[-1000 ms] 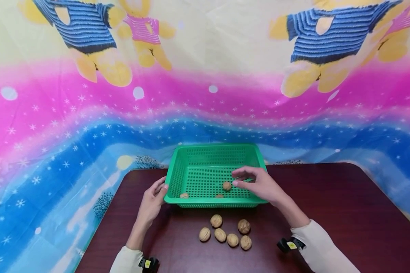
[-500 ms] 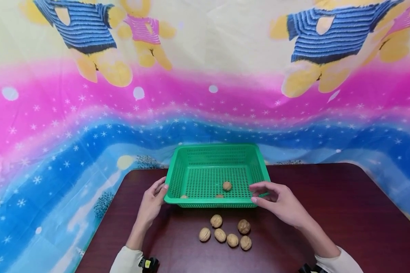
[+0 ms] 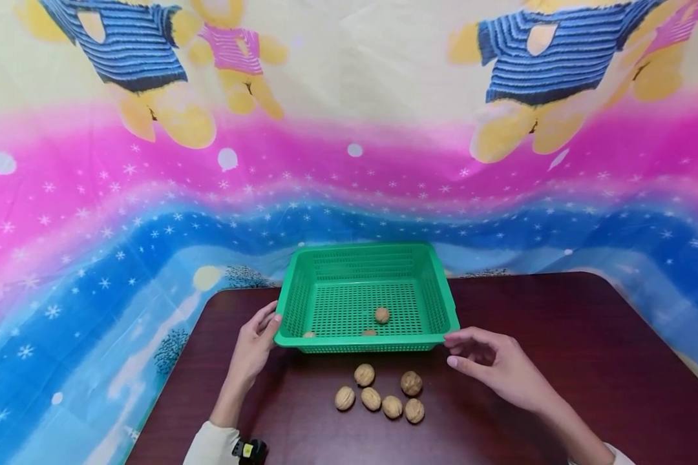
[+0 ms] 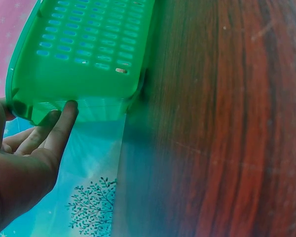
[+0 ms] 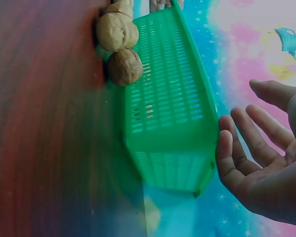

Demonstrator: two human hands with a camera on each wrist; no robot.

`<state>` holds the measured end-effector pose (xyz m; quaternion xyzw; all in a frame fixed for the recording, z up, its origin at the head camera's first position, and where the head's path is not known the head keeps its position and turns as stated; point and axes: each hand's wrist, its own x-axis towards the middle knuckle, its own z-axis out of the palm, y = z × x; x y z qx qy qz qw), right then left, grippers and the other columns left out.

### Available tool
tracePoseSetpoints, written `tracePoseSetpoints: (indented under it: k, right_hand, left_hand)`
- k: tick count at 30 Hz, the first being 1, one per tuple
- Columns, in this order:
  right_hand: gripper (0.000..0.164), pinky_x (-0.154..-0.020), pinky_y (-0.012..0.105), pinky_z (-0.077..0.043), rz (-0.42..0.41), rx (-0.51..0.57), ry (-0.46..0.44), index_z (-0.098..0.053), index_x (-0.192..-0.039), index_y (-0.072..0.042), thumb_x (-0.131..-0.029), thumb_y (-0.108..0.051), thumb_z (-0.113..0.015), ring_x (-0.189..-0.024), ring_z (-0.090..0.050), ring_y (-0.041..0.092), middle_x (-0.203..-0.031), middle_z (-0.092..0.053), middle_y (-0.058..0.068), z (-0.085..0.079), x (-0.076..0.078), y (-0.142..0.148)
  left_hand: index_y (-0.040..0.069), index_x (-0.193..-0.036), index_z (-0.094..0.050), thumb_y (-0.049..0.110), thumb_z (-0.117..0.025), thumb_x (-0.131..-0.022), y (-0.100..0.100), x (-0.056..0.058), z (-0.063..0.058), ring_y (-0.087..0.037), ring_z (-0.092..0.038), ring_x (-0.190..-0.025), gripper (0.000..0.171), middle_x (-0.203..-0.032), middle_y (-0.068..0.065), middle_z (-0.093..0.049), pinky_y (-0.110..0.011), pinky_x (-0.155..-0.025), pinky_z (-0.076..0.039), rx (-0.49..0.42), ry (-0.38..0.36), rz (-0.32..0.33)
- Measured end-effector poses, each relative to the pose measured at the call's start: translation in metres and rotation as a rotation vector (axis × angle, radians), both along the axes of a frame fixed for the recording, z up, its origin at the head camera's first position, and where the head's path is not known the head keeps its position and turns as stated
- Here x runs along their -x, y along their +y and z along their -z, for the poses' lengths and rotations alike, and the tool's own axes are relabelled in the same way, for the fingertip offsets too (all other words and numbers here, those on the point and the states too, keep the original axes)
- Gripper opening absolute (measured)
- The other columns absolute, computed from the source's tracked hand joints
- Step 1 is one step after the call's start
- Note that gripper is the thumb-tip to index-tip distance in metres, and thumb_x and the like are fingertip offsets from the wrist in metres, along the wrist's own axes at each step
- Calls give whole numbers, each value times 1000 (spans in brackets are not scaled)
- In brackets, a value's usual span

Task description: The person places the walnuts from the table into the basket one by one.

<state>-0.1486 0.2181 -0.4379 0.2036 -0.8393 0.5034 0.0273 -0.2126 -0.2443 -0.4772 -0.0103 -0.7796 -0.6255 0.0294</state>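
A green plastic basket (image 3: 366, 340) with slotted walls stands on the dark table, three walnuts inside it; one walnut (image 3: 382, 315) lies on its mesh floor and two are partly hidden by the front wall. My left hand (image 3: 253, 342) holds the basket's left rim, thumb over the edge; in the left wrist view its fingers (image 4: 64, 126) lie along the outer wall. Beside the front right corner is my right hand (image 3: 497, 365), fingers loosely bent, nothing between them and the thumb. Several walnuts (image 3: 370, 398) lie on the table before the basket, one darker (image 3: 411, 383).
The dark red-brown table (image 3: 558, 336) extends to both sides of the basket. Behind it hangs a cloth backdrop (image 3: 337, 174) printed with bears and snowflakes. A black wrist strap (image 3: 250, 450) sits at the left sleeve.
My right hand has drawn back from above the basket's inside, over its right rim, to outside the front right corner. My left hand stays on the rim. The head view has shifted slightly.
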Motion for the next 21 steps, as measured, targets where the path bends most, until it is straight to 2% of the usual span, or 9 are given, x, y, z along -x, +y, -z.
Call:
tracePoseSetpoints:
  k: [4, 8, 14, 21]
  right_hand:
    - [27, -73, 27, -61, -12, 3, 32, -76, -124, -21, -98, -15, -80, -92, -74, 7, -108, -79, -4, 8, -3, 1]
    - [27, -72, 27, -61, -26, 12, 33, -77, -124, -20, -98, -14, -81, -91, -74, 6, -107, -79, -3, 14, -2, -2]
    - [26, -74, 28, -61, -65, -3, -42, -76, -125, -19, -99, -21, -81, -95, -73, 4, -110, -78, 1, 23, 2, -11]
    - [32, -76, 27, -61, -137, -42, -110, -75, -130, -15, -100, -27, -79, -99, -73, 3, -119, -77, 14, 34, 8, -17]
  left_hand:
    - [12, -165, -43, 37, -56, -114, 0, 0, 0, -37, -66, -133, 59, -157, -22, -57, -23, -89, -61, 0, 0, 0]
    - [10, -165, -42, 35, -56, -114, 0, 0, -1, -38, -66, -134, 59, -157, -23, -57, -24, -89, -61, -2, 4, -1]
    - [11, -165, -42, 36, -55, -114, 0, 0, -1, -39, -65, -136, 59, -158, -23, -56, -24, -90, -61, 3, 10, 2]
    - [8, -165, -42, 35, -56, -114, 0, 0, 1, -41, -64, -136, 59, -158, -25, -56, -24, -89, -61, -3, 12, 2]
